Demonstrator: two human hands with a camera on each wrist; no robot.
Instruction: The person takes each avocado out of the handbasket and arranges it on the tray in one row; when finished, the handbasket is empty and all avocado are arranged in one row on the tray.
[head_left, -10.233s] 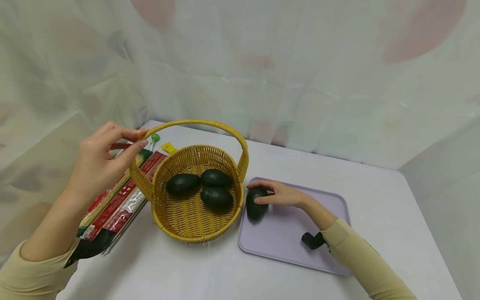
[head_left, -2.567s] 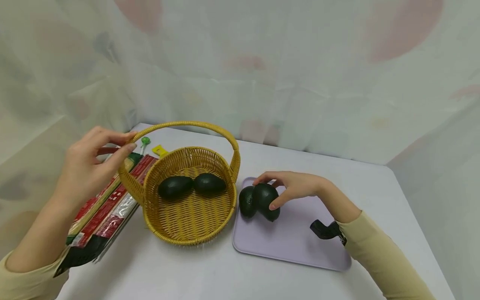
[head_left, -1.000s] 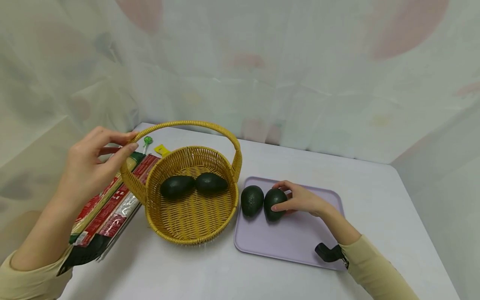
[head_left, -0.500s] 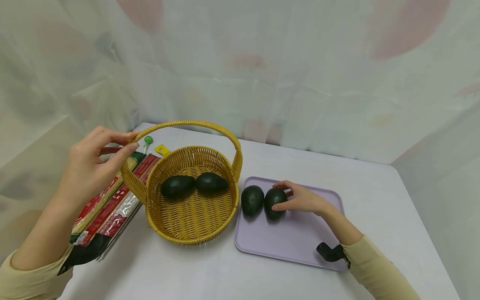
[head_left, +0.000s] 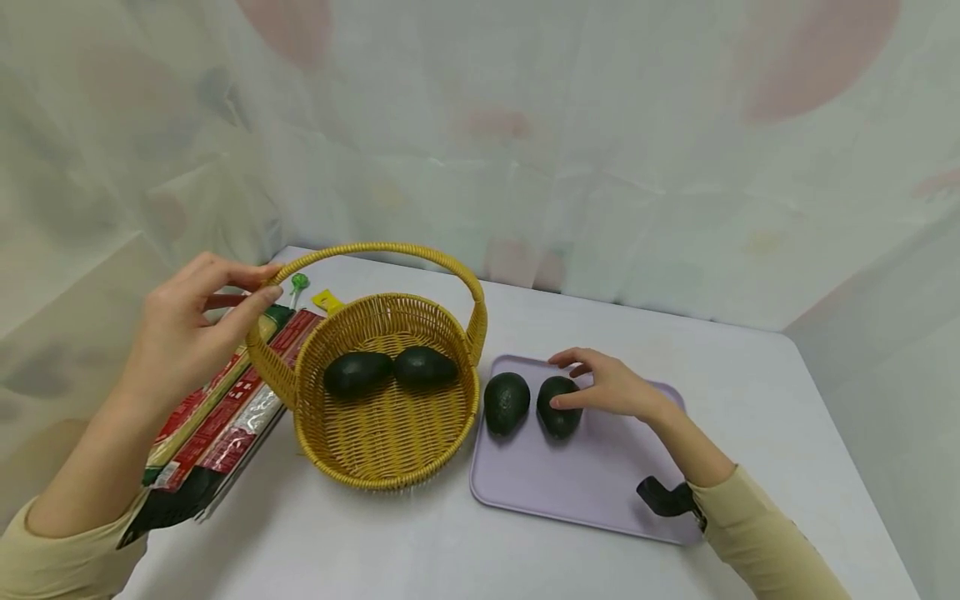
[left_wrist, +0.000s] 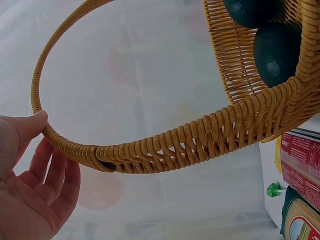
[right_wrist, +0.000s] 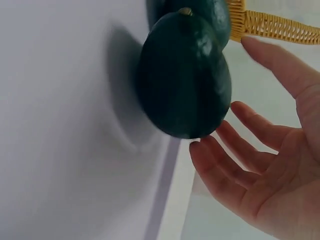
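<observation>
My left hand (head_left: 187, 325) pinches the basket (head_left: 386, 387) handle at the table's left side, thumb and fingers curled round it. On the tray (head_left: 592, 492), near its left edge, the avocado (head_left: 558, 406) lies with its long axis running front to back, stem end away from me. My right hand (head_left: 611, 387) is released, fingers relaxed, thumb just touching the avocado.

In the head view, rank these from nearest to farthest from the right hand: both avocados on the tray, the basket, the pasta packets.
1. Right avocado, on the tray by the right hand.
2. Left avocado, next to it on the tray.
3. Basket, left of the tray.
4. Pasta packets, far left.
</observation>
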